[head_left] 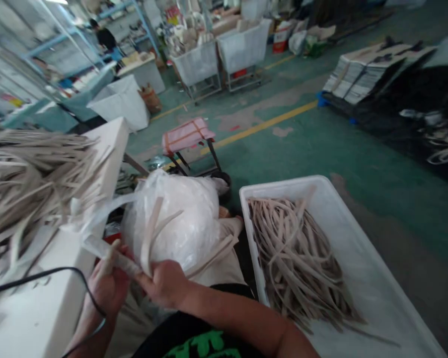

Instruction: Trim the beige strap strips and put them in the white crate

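Low in the view, beside the white table's edge, my left hand point(110, 281) is closed on a flat whitish strip point(97, 245). Its far end juts toward the table, and a clear plastic film seems to trail from it. My right hand point(168, 284) pinches the strip's near end and also grips a beige strip point(151, 226), whose free ends stick up. Behind both hands bulges a clear plastic bag point(188, 214) with white contents. Motion blur hides the fingertips and the exact contact between the strips.
Many beige strips lie heaped on the white table point(30, 318) at left. A black cable point(41, 274) crosses over it. To my right stands a white tub point(373, 278) with a tangle of strips point(298, 253). Farther off are a pink bundle point(188, 135) on a stand and white carts point(197, 62).
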The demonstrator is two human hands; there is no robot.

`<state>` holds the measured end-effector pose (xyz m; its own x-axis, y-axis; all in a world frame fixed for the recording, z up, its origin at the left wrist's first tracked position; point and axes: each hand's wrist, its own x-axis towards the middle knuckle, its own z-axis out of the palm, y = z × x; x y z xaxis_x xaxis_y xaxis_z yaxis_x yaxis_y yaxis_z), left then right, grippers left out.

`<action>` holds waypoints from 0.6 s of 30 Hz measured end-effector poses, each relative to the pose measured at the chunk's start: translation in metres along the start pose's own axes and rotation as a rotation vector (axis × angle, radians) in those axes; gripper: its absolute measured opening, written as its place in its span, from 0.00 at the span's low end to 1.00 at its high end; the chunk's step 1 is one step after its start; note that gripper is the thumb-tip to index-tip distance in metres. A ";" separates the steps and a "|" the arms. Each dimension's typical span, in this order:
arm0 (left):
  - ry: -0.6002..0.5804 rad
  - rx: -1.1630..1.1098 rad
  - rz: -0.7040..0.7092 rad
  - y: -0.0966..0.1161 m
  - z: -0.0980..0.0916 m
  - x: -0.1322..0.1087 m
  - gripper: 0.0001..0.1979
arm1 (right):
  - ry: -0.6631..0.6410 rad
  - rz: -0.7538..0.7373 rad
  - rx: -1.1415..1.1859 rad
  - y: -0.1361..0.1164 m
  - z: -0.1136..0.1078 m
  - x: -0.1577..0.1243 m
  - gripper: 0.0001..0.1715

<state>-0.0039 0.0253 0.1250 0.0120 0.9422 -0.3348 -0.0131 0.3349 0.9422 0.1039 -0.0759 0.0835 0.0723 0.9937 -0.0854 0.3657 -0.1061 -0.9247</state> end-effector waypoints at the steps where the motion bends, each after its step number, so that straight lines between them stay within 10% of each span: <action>1: -0.009 -0.076 0.013 -0.008 0.002 -0.006 0.18 | 0.036 -0.009 0.008 0.001 -0.002 0.000 0.24; 7: -0.244 -0.148 -0.003 -0.035 0.011 -0.023 0.25 | 0.100 -0.121 0.058 0.013 -0.009 -0.004 0.22; 13: -0.149 -0.348 0.050 -0.028 0.012 -0.021 0.25 | 0.067 -0.013 0.123 0.031 -0.004 -0.010 0.30; 18: -0.394 -0.293 -0.003 -0.047 0.018 -0.042 0.25 | 0.090 -0.037 0.217 0.026 -0.009 -0.005 0.35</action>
<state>0.0145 -0.0304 0.0954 0.3887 0.8859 -0.2531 -0.2921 0.3790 0.8781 0.1214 -0.0837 0.0630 0.1482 0.9886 -0.0256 0.1626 -0.0499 -0.9854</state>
